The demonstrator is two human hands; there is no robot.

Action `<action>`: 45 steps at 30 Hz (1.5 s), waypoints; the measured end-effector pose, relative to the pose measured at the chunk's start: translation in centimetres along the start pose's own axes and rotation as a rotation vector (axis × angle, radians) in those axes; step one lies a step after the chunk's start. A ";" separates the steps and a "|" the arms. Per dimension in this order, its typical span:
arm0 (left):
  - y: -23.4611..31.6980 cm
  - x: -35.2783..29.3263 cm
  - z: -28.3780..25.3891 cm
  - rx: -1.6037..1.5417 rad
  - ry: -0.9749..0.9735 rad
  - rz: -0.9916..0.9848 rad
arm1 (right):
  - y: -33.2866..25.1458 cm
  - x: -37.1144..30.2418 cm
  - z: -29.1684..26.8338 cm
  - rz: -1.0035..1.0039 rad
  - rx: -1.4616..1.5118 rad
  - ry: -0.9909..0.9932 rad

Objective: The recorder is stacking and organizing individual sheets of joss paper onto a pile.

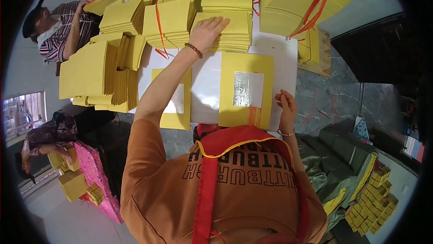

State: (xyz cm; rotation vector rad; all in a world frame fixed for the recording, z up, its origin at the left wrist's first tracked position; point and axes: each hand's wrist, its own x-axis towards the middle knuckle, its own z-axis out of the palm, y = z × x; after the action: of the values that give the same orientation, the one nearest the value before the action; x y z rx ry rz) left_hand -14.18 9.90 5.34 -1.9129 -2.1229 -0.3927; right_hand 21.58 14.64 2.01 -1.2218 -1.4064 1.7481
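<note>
My left hand lies with stretched fingers on a stack of yellow paper sheets at the table's far side. A brown bead bracelet circles that wrist. Before me lies a yellow sheet with a silver foil square and orange streaks below the foil. To its left is a second yellow sheet with a foil square, partly hidden under my left forearm. My right hand hovers by the table's right edge, beside the nearer foil sheet. Its fingers are loosely bent, and I see nothing in them.
Yellow paper stacks crowd the white table's left side. A big bundle tied with red string stands far right. A co-worker handles paper at the left; another person bends near a pink cloth. Green sacks sit at right.
</note>
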 end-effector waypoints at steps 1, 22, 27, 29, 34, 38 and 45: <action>0.2 0.2 0.1 -0.007 -0.004 0.007 | 0.3 0.0 -0.3 0.017 0.010 0.017; -0.4 -1.2 1.6 -0.021 -0.119 0.168 | 5.6 -1.8 -0.8 -0.275 -1.181 0.248; 0.0 -0.7 1.2 -0.045 -0.180 0.173 | 6.3 -2.1 -0.5 -0.365 -1.402 0.311; 0.0 -0.9 1.3 -0.051 -0.172 0.183 | 6.5 -1.9 -0.6 -0.361 -1.365 0.316; -0.2 -1.1 1.3 -0.049 -0.137 0.189 | 6.5 -1.9 -0.6 -0.379 -1.337 0.335; 0.1 -1.1 1.5 -0.049 -0.135 0.188 | 6.0 -2.3 -0.7 -0.329 -1.295 0.299; 0.4 -0.9 0.6 -0.012 -0.152 0.220 | 5.9 -2.3 -0.6 -0.337 -1.301 0.302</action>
State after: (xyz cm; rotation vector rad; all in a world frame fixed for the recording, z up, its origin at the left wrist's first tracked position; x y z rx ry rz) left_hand -13.71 9.32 4.49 -2.2184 -1.9717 -0.2214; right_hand 23.69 11.29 -2.93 -1.5639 -2.4226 0.2353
